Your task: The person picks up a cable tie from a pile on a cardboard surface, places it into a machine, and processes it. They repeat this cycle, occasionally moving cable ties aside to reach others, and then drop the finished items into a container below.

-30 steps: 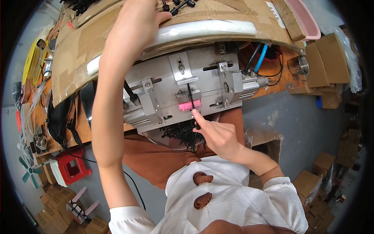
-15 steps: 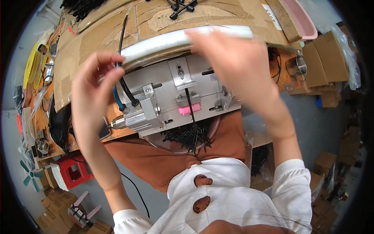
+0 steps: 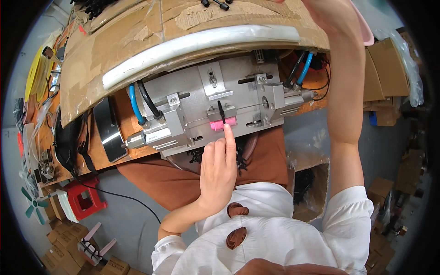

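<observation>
A thin black rod (image 3: 221, 110) lies across the middle of a metal fixture (image 3: 201, 133), passing over a small pink block (image 3: 216, 124). My left hand (image 3: 217, 172) reaches up from below; its index finger is stretched out, with the tip on the rod at the pink block. Its other fingers lie lower and partly bent, and the thumb is hidden. Below the fixture, a bowl of black rods (image 3: 240, 160) on my lap shows partly behind this hand. My right hand (image 3: 332, 16) is raised over the cardboard at the upper right; the top edge cuts off most of its fingers.
White foam padding (image 3: 201, 43) lines the front edge of the cardboard-covered table (image 3: 133, 43). Blue and black hoses (image 3: 137, 105) join cylinders on both sides of the fixture. A dark phone (image 3: 110, 130) lies at left; an open carton (image 3: 311, 192) stands right of my lap.
My left hand has left the foam's left end, where it held a long black strip, and come down to the fixture. My right hand has moved up and right, away from the foam.
</observation>
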{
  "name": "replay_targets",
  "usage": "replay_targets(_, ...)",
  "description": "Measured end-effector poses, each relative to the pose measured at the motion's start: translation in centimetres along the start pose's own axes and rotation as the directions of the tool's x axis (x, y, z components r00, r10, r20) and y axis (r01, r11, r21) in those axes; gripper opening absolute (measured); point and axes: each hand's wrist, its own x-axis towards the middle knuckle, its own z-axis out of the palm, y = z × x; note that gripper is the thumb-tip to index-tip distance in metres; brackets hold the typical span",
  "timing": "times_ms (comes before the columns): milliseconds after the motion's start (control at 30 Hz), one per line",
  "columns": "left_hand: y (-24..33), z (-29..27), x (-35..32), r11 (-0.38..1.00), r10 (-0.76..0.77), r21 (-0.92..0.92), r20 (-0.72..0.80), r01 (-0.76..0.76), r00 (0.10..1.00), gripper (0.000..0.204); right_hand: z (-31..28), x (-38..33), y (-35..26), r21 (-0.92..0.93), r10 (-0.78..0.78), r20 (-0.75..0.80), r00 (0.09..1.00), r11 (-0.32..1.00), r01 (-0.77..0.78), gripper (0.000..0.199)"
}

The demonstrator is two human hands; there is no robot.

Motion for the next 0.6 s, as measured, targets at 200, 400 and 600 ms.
replay_targets(200,0.1,-0.3,0.8,0.999,0.026,0.047,0.015,-0.026,1.0,0.07,-1.2,-3.3,1.9,0.136,-0.012,-0.232,0.973,0.99,0.045,0.02)
replay_targets(400,-1.2,-3.5,2.2,0.997,0.066,-0.032,0.102,-0.063,0.993,0.066,4.1,-14.1,2.0,-0.107,-0.23,-0.07,0.971,0.969,0.222,0.028)
replay_targets(600,-5.2,-8.2,11.7,0.997,0.073,0.016,-0.337,-0.072,0.939,0.048,10.5,-22.5,4.3,-0.49,-0.141,0.096,0.985,0.855,0.17,0.056)
